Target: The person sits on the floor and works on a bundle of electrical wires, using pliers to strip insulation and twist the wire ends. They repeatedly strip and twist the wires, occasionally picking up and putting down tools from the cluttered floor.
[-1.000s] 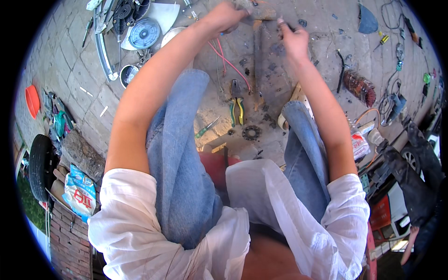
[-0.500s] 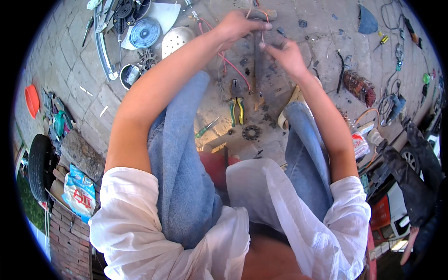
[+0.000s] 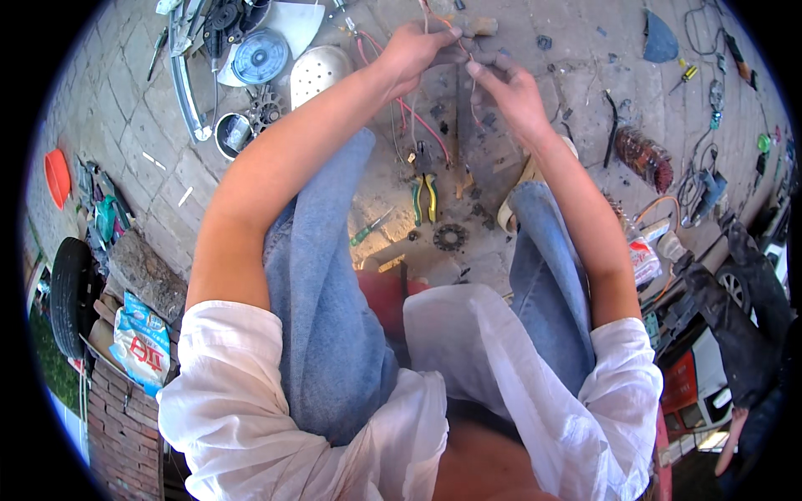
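Both my hands are together at the top middle, above the paved ground. My left hand [image 3: 414, 53] is closed, thumb and fingers pinching a thin orange wire [image 3: 462, 38]. Close by on its right, my right hand [image 3: 510, 88] pinches the same wire between thumb and finger. Loose wire ends trail above and below the hands. Beneath them lies a hammer-like tool with a blunt head [image 3: 481, 27] and a long dark handle [image 3: 463, 150]. Pink-red wire [image 3: 428, 128] runs over the ground beside my left hand. Pliers with yellow-green handles [image 3: 424, 199] lie nearer my knees.
Between my legs lie a green-handled screwdriver [image 3: 373, 227] and a dark toothed ring [image 3: 451, 237]. Metal parts and a blue-grey disc [image 3: 259, 58] are at upper left. A reddish wire coil [image 3: 643, 157] and a yellow screwdriver [image 3: 684, 78] are at right. A tyre [image 3: 70, 296] stands at left.
Both hands have shifted slightly; my left thumb has moved left and up along the wire. More orange wire shows between and above the fingers. The ground items have stayed put.
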